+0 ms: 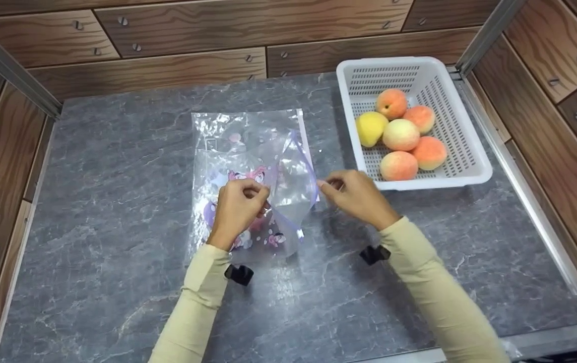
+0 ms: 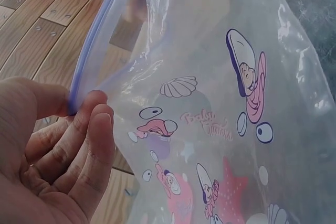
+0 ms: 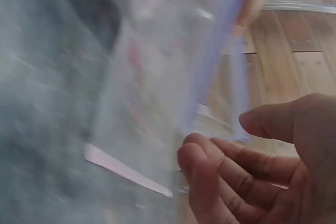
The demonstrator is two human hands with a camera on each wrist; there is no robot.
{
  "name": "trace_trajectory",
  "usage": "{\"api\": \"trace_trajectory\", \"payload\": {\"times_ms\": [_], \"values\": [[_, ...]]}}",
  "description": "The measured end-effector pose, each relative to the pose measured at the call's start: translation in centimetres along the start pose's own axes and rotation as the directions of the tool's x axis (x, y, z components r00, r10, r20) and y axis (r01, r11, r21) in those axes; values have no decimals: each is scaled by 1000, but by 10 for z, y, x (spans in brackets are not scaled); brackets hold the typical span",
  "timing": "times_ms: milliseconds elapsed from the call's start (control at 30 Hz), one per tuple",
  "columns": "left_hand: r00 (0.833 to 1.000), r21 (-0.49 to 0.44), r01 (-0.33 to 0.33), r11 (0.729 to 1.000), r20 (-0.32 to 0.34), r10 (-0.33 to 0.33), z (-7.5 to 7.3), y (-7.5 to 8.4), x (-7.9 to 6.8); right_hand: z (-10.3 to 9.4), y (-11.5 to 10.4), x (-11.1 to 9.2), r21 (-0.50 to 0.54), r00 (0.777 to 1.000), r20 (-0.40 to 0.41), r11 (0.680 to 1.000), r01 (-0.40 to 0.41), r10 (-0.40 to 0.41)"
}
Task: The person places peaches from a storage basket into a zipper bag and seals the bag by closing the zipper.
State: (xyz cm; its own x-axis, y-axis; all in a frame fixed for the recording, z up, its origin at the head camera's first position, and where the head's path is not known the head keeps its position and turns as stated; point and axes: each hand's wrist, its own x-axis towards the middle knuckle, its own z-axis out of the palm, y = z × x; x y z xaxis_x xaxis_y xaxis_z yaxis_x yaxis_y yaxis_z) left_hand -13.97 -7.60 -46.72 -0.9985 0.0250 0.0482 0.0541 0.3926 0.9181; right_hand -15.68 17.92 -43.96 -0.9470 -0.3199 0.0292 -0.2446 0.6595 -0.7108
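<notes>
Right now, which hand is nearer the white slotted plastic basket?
Right. The right hand is by the near left corner of the white slotted plastic basket; the left hand is farther left, pinching a purple-edged clear plastic bag.

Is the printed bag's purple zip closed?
No, the purple edges of the printed bag stand apart in the head view.

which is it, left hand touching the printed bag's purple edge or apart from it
Touching. The left wrist view shows it plainly: the left hand pinches the purple edge of the printed bag between thumb and finger.
</notes>
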Motion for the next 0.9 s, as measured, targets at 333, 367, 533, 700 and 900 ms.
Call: {"api": "trace_trajectory", "payload": {"times_ms": [333, 367, 533, 700, 900], "values": [[1000, -19, -8, 1000, 9, 8, 1, -2, -2, -84, 3, 43, -63, 967, -253, 998, -5, -11], [1000, -23, -9, 1000, 11, 9, 1, -2, -2, -90, 6, 48, -95, 962, -274, 995, -23, -4], [1000, -34, -11, 999, 21, 12, 2, -3, -2, -113, 30, 73, -266, 951, -309, 960, -88, 2], [1000, -63, 8, 998, 31, -6, 3, -2, -2, -121, 58, 85, -370, 966, -256, 920, -125, 28], [1000, -79, 9, 997, 31, -6, 2, 0, -1, -126, 79, 89, -436, 989, -68, 888, -147, 131]]}}
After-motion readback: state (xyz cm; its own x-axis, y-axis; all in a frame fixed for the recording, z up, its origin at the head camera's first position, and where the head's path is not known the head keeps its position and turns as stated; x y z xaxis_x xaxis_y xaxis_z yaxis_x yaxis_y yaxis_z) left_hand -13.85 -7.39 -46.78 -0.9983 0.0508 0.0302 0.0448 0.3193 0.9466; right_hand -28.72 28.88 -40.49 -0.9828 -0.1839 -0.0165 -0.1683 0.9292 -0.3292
